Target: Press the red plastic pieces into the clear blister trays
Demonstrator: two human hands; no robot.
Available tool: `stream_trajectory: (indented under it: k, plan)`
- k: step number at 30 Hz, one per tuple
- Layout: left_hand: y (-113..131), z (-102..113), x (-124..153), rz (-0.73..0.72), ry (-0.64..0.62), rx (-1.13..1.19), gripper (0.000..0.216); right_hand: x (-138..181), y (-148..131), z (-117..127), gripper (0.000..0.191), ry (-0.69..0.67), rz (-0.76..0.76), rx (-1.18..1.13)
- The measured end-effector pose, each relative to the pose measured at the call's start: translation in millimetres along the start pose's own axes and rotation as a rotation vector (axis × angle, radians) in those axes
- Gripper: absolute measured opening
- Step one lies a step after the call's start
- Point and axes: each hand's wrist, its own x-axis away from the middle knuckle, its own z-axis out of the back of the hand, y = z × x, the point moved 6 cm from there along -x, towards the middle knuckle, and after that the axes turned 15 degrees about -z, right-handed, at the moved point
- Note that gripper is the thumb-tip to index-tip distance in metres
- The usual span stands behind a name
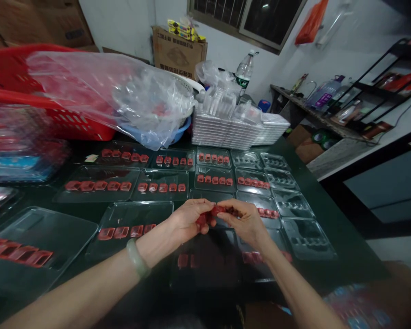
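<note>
My left hand, with a pale green bangle on its wrist, is closed around several small red see-through plastic pieces. Thumb and fingertips of my right hand pinch one such red piece where the two hands meet. Both hands hover over clear plastic trays in rows on a dark green table. A row of red pieces sits in many of them, such as the tray to the left. At the right, several trays have no red pieces in their slots.
Stacked clear trays stand at the back, beside a blue basin under a plastic bag. A red basket and blurred packs are at left. A water bottle stands behind. The table's right edge borders a door.
</note>
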Motion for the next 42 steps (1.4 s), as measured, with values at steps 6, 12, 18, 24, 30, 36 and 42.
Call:
stream_trajectory:
  k: [6, 12, 18, 24, 30, 36, 42]
  plan:
    - [-1, 1, 4, -0.055, 0.033, 0.162, 0.015, -13, 10, 0, 0.015, 0.047, -0.043, -0.153]
    - [4, 1, -2, -0.111, 0.079, 0.041, 0.023, -25, 2, 2, 0.013, 0.000, -0.079, -0.258]
    - [18, -4, -4, -0.166, 0.051, -0.010, 0.028, -39, 11, 7, 0.021, -0.006, -0.213, -0.363]
    - [33, 0, -5, -0.295, 0.060, -0.125, 0.020, -38, 13, -7, 0.023, -0.183, -0.313, -0.591]
    - [33, 1, -5, -0.329, 0.029, -0.266, 0.018, -32, 9, -9, 0.026, -0.228, -0.320, -0.589]
    - [48, -9, 0, -0.471, -0.063, -0.495, 0.016, -26, 7, -5, 0.035, -0.224, -0.247, -0.410]
    - [54, -22, 9, -0.538, -0.148, -0.771, 0.014, -14, -2, -6, 0.030, -0.195, -0.184, -0.153]
